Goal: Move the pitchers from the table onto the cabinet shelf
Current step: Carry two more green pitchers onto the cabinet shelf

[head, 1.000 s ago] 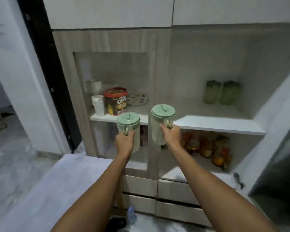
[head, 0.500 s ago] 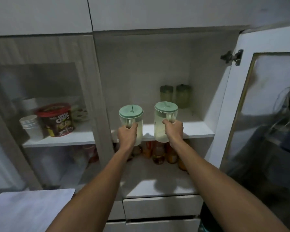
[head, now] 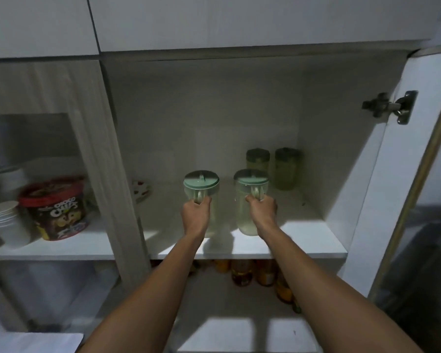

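Observation:
Two clear pitchers with pale green lids are over the front of the white cabinet shelf [head: 311,247]. My left hand [head: 196,215] grips the handle of the left pitcher [head: 201,184]. My right hand [head: 262,208] grips the handle of the right pitcher [head: 247,200]. The right pitcher's base is at the shelf surface; the left one's base is hidden behind my hand. Whether either rests on the shelf I cannot tell. Two more green-lidded pitchers [head: 271,165] stand at the back right of the same shelf.
The cabinet door [head: 402,200] stands open on the right, its hinge up high. Behind the left glass panel sit a cereal tub [head: 55,207], stacked white cups [head: 7,222] and a small patterned dish [head: 141,191]. Bottles [head: 252,273] fill the lower shelf. A table corner [head: 31,342] lies bottom left.
I have stepped closer to the cabinet, and both hands have carried the pitchers forward from in front of the shelf edge to over the shelf itself.

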